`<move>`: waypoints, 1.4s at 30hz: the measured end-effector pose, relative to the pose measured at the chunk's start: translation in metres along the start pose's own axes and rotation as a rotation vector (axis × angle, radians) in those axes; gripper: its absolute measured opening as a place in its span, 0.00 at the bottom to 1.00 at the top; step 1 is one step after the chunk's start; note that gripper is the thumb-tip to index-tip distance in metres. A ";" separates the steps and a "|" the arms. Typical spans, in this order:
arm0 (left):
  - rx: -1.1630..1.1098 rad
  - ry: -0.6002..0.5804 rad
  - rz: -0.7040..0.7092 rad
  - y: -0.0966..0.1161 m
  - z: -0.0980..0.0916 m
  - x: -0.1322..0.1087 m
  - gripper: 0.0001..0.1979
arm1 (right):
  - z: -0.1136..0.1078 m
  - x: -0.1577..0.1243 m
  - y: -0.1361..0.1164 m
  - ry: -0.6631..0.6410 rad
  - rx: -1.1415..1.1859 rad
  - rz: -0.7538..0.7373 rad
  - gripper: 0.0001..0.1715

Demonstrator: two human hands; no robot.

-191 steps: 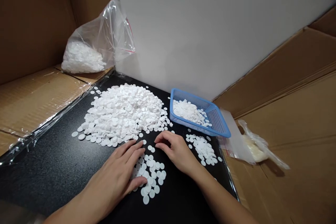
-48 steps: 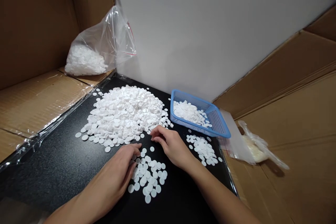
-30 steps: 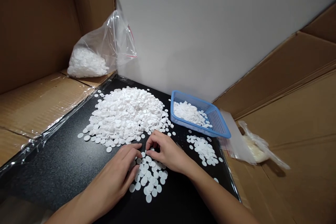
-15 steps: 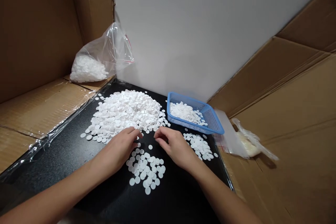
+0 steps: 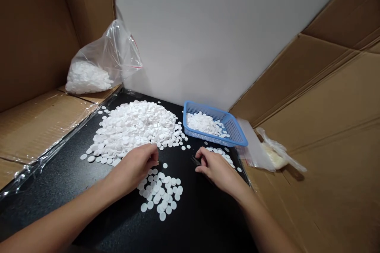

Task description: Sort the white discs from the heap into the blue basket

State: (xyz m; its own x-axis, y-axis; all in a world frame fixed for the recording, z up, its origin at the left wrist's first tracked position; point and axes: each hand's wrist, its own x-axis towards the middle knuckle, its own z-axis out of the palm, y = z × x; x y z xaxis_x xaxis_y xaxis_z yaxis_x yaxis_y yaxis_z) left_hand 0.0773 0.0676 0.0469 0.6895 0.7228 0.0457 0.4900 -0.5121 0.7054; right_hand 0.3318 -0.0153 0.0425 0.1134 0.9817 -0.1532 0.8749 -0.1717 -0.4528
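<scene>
A big heap of small white discs (image 5: 136, 126) lies on a black tabletop (image 5: 74, 182). My left hand (image 5: 135, 166) rests at the heap's near edge with its fingers curled in; what they pinch is hidden. A loose patch of white discs (image 5: 160, 191) lies just in front of it. My right hand (image 5: 216, 166) is off to the right, beside a smaller scatter of discs (image 5: 221, 151). Its fingers are closed on a thin dark object (image 5: 196, 161) that I cannot name.
A blue mesh basket (image 5: 237, 139) holding discs stands at the back right against a white wall. A clear bag of discs (image 5: 95, 69) sits on cardboard at the back left. Another plastic bag (image 5: 271, 154) lies on cardboard to the right.
My right hand has moved right, away from the middle patch towards the small scatter. My left hand has moved up from the patch to the heap's edge. The view has shifted a little.
</scene>
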 end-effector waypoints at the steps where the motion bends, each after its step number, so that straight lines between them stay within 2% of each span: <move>1: -0.125 -0.013 -0.024 0.006 -0.001 0.000 0.06 | 0.000 -0.001 0.001 0.015 -0.005 -0.010 0.10; 3: -0.572 -0.046 -0.128 0.018 -0.002 -0.002 0.09 | -0.002 -0.002 0.001 0.068 -0.025 -0.040 0.06; 5: -0.918 -0.055 -0.233 0.027 -0.002 -0.002 0.14 | -0.004 -0.003 0.000 0.132 -0.008 -0.069 0.10; 9: -1.145 -0.057 -0.390 0.033 0.001 -0.001 0.19 | -0.005 -0.005 -0.006 0.232 0.102 -0.151 0.23; 12: -1.201 -0.052 -0.446 0.031 0.004 0.001 0.18 | -0.003 -0.008 -0.015 0.275 0.172 -0.199 0.26; 16: -1.248 -0.054 -0.470 0.030 0.006 0.003 0.13 | 0.002 -0.014 -0.029 0.355 0.343 -0.254 0.12; 20: -1.274 -0.075 -0.447 0.029 0.009 0.002 0.12 | 0.009 -0.019 -0.040 0.358 0.466 -0.306 0.09; 25: -1.284 -0.117 -0.400 0.028 0.012 0.000 0.14 | 0.015 -0.019 -0.042 0.359 0.504 -0.315 0.09; 33: -1.231 -0.121 -0.353 0.027 0.018 -0.002 0.14 | 0.020 -0.023 -0.050 0.353 0.522 -0.361 0.10; 36: -1.232 -0.109 -0.343 0.027 0.019 -0.004 0.15 | 0.021 -0.025 -0.052 0.371 0.513 -0.334 0.09; 39: -1.276 -0.101 -0.378 0.028 0.020 -0.004 0.17 | 0.022 -0.026 -0.052 0.389 0.447 -0.322 0.18; 42: -1.308 -0.082 -0.429 0.030 0.018 -0.003 0.18 | 0.024 -0.027 -0.050 0.374 0.370 -0.372 0.27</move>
State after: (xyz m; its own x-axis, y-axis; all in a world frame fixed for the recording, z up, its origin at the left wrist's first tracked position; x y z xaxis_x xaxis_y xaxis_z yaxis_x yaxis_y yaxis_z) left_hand 0.0996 0.0416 0.0548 0.6650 0.6589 -0.3518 -0.1517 0.5803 0.8001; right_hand 0.2737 -0.0348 0.0488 0.0486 0.9324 0.3582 0.6749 0.2337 -0.6999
